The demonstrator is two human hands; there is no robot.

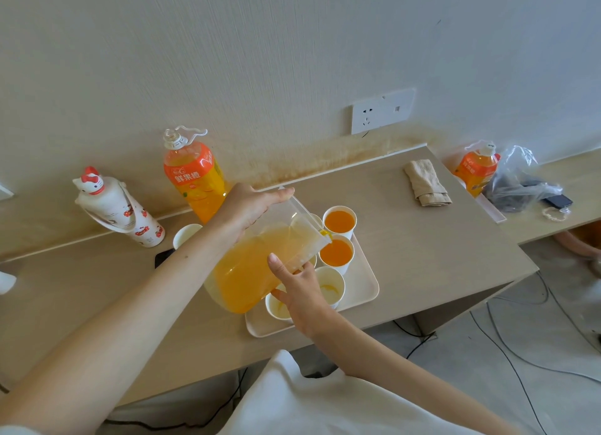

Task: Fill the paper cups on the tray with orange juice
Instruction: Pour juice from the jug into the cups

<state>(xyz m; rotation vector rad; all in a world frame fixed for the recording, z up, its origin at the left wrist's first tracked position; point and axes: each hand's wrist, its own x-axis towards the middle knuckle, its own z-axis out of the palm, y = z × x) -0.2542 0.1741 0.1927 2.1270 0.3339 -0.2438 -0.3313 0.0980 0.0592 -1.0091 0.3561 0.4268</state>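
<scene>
over the cream tray [366, 293] near the desk's [422, 246] front edge, a clear pitcher [253, 272] of orange juice is tipped to the right, its spout right above the middle cup [336, 252], which is nearly full. the left hand [250, 208] clasps the pitcher from above at its rear upper part, thumb stretched along the rim and the other fingers curled out of sight behind it. the right hand [300, 290] props the pitcher from below near the spout, thumb straight up against the clear wall and fingers flat beneath, not wrapped around it. the pitcher's body lies between the two hands, its base toward the person.

the far cup [340, 221] is full of juice. the near cup [330, 286] holds only a pale trace, and another cup [279, 307] sits half hidden under the right hand. off the tray, a white cup [187, 234] stands by a juice bottle [195, 181] against the wall. a folded cloth [426, 182] lies well to the right.
</scene>
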